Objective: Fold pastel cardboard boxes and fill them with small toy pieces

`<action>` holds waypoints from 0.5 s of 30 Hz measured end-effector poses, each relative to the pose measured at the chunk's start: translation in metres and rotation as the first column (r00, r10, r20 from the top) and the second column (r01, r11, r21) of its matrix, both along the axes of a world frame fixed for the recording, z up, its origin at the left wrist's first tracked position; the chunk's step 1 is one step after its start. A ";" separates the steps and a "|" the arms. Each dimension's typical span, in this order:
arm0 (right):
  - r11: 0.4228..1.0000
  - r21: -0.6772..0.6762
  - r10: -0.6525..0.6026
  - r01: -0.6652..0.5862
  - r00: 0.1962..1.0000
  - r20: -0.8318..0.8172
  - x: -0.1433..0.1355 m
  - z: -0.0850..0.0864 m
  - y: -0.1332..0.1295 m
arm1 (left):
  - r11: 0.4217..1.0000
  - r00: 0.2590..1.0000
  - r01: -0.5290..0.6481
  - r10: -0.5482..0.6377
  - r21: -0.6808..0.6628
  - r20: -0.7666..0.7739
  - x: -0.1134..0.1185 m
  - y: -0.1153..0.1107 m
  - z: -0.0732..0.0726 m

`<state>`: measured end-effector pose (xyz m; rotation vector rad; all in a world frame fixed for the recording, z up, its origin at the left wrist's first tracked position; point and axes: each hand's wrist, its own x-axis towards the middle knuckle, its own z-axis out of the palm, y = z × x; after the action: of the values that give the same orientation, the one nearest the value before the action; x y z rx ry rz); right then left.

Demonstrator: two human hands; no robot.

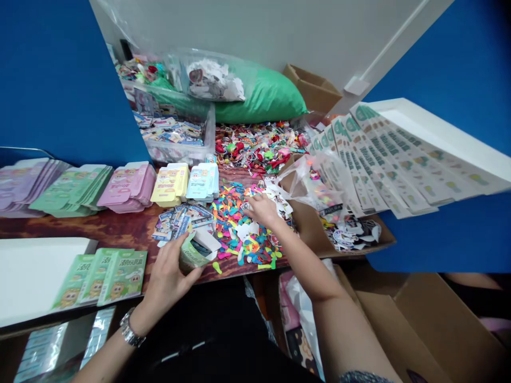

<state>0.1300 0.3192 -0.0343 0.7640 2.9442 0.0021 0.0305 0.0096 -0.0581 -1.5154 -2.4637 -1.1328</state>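
My left hand (170,274) grips a small green carton (194,254), its top flaps open and the mouth tilted up, with something dark inside. To the right, my right hand (262,210) is over a heap of small bright uninflated balloons (233,205), fingers bent together beside white die-cut stickers (279,198). A small black-and-white piece shows at its fingertips; I cannot make out exactly what they pinch. Behind the carton lies a pile of printed cards (181,219). Closed green boxes (126,276) lean together left of my left hand.
Flat carton stacks in purple, green, pink (128,186), yellow (171,183) and blue line the back left. Trinkets (255,143) and a green sack (263,96) lie behind. At right stand a cardboard box (309,226) and fanned printed sheets (371,159). A white tray (40,266) sits left.
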 end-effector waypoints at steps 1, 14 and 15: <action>1.000 -0.009 -0.002 0.002 1.000 0.007 -0.003 -0.004 -0.001 | 1.000 1.000 0.009 -0.009 0.005 0.006 0.001 0.001 0.001; 0.912 -0.380 -0.023 -0.156 0.905 -0.426 -0.003 0.023 0.011 | 1.000 0.999 -0.002 0.002 -0.002 0.033 0.003 0.000 0.000; 0.890 -0.414 -0.038 -0.189 0.876 -0.480 -0.006 0.024 0.009 | 1.000 0.999 0.000 0.000 -0.003 0.037 0.003 0.001 0.001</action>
<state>0.1242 0.3282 -0.0103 0.6387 3.2037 -0.9689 0.0340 0.0105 -0.0573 -1.5094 -2.4901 -1.1680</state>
